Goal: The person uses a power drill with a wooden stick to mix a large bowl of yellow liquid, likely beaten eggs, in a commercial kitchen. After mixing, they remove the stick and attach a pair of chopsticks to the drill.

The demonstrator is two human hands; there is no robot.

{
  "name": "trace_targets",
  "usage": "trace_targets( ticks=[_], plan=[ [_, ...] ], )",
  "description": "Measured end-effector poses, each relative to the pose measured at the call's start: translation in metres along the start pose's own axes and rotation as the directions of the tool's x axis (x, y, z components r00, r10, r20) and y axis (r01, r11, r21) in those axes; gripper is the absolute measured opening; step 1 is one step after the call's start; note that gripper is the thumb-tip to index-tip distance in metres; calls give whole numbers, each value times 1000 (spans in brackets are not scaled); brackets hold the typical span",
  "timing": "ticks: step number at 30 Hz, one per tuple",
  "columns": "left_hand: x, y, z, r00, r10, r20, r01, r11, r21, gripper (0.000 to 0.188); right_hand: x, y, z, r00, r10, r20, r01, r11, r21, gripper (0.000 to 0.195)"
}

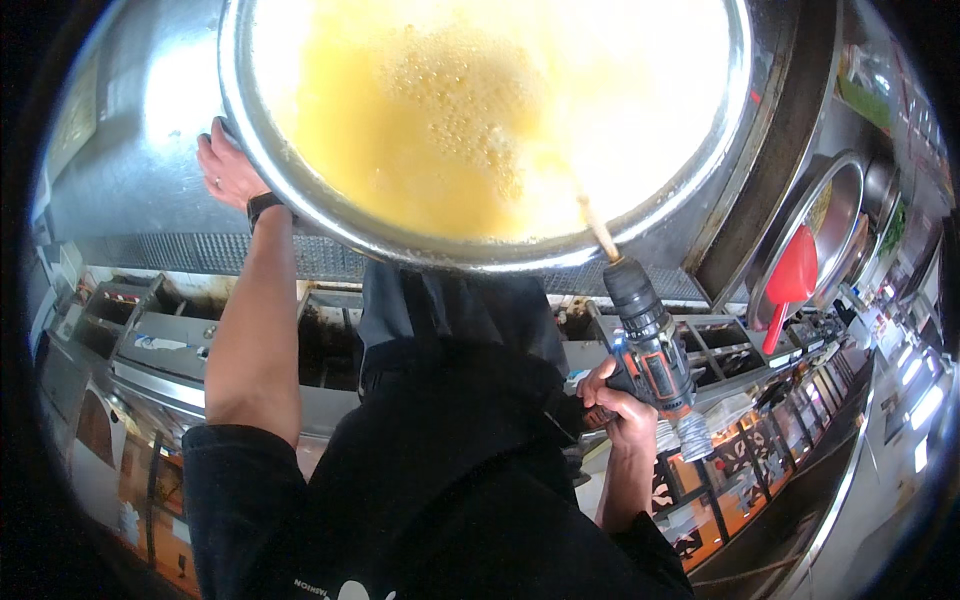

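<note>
A large metal basin (491, 259) fills the top of the view and holds frothy yellow liquid (352, 150); glare whitens much of it. My right hand (619, 401) grips the handle of a black and orange cordless drill (652, 360). From its chuck a pale rod (596, 221) crosses the near rim and slants into the liquid, which hides its far end. My left hand (229, 169), with a ring and a dark wristband, lies against the basin's outer left side. The rim partly covers it, so its grip is unclear.
Under the basin is a steel counter (142, 180) with a textured front edge (202, 253). To the right stand more metal bowls (844, 199), with a red scoop (795, 262) on the nearest. Behind me are steel frames (724, 345) and a patterned orange panel (697, 525).
</note>
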State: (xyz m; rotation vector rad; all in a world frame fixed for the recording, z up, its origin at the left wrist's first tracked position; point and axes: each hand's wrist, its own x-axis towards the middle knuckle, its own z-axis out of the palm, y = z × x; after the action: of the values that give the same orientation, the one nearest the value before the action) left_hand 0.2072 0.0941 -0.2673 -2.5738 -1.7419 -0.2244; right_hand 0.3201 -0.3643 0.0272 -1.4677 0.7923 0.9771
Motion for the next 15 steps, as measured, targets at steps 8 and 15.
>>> trace_targets(
  ticks=[8, 15],
  plan=[
    [2, -3, 8, 999, 32, -24, -32, 999, -24, 64, -16, 20, 3, 986, -86, -142, 91, 995, 32, 30],
    [-7, -3, -5, 1000, 9, 0, -9, 1000, -24, 60, -28, 42, 22, 908, -285, -308, 130, 889, -439, 20]
  ],
)
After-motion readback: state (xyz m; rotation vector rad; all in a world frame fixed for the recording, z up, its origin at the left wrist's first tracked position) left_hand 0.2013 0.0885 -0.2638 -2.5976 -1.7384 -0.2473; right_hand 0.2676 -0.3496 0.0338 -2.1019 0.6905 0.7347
